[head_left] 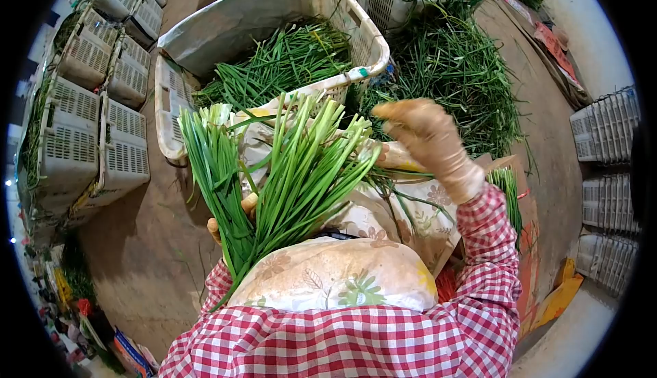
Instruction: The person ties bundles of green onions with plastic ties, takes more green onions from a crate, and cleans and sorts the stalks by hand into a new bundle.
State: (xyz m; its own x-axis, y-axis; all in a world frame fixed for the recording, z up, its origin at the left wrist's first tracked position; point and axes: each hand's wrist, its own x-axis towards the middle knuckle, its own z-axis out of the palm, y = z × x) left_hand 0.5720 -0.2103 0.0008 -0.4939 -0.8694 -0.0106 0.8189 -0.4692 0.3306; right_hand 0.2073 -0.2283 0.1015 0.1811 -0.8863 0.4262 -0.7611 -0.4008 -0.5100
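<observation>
A large bunch of garlic chives (301, 166) rests over my lap in two clumps, pale cut ends pointing away from me. My left hand (248, 204) is wrapped round it from the left; only gloved fingertips show between and beside the leaves. My right hand (426, 134), in a pale stained glove, is raised just right of the bunch. Its fingers are loosely bent, and nothing shows in them. Under both hands lies a floral apron (328, 275), with a few loose leaves on it near the right knee.
Ahead stands a white plastic crate (171, 97) holding more chives. Right of it is a heap of loose green leaves (452, 70). Stacked crates (68, 132) line the left, with more crates (606, 200) at the right. Another chive bundle (506, 197) stands beside my right arm.
</observation>
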